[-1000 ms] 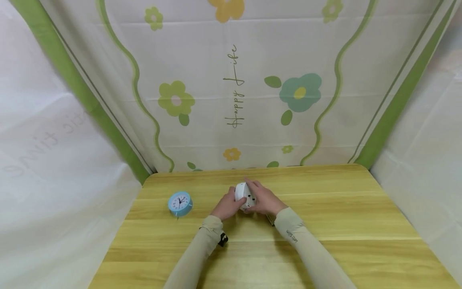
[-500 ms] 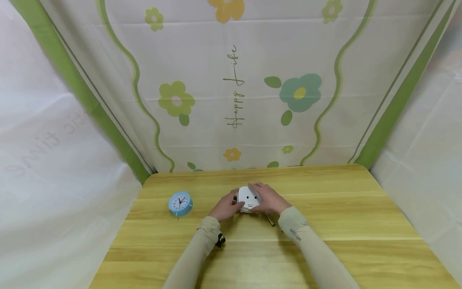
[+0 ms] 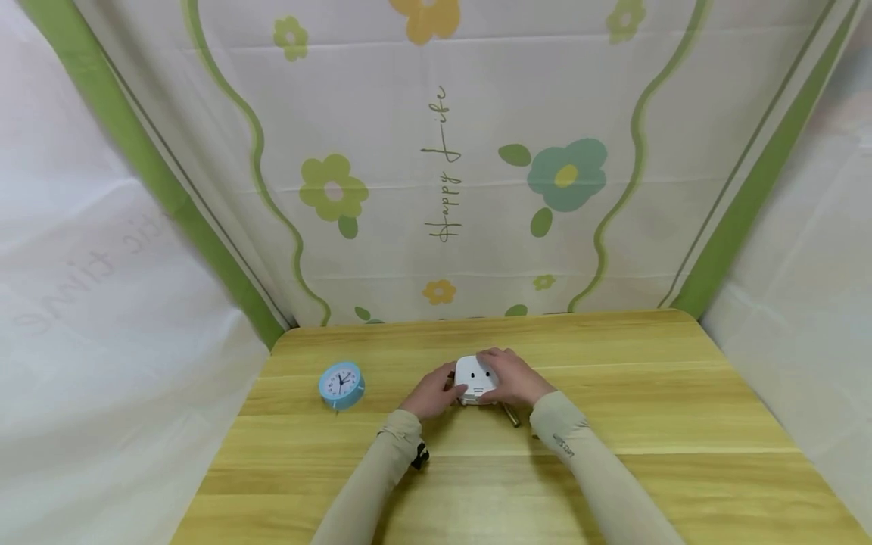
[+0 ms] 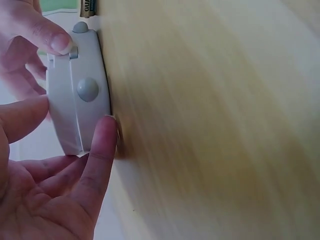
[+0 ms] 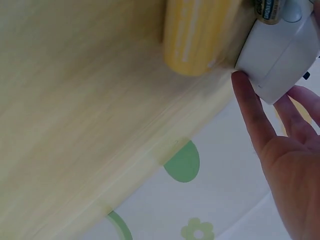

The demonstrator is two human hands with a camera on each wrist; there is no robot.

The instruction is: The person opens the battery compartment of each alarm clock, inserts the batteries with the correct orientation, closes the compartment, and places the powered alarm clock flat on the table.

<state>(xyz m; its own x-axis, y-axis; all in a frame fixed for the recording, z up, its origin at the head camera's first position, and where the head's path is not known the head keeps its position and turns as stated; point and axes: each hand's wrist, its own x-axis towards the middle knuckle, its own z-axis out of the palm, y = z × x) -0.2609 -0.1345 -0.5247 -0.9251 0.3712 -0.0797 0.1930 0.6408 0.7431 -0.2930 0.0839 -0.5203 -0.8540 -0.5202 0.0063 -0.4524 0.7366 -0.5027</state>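
Both hands hold a white, rounded-square device (image 3: 470,369) low at the table, its face with two black dots turned up. My left hand (image 3: 428,395) grips its left side; in the left wrist view, the left thumb is on the face and a finger (image 4: 101,145) is at the back edge of the device (image 4: 62,102). My right hand (image 3: 515,377) grips the right side, its thumb (image 4: 52,40) on the edge beside a small grey tab. Fingers (image 5: 252,112) of that hand lie along the device (image 5: 277,55) in the right wrist view.
A light-blue alarm clock (image 3: 342,386) stands left on the wooden table (image 3: 633,409). A battery (image 4: 87,7) lies by the device, also in the right wrist view (image 5: 269,10). A yellow cylindrical thing (image 5: 192,40) is nearby. Printed cloth (image 3: 477,98) hangs behind.
The device has turned from tilted on its side to face up and shifted slightly right, with both hands on it. More of a small gold-brown cylinder shows beside the right hand.
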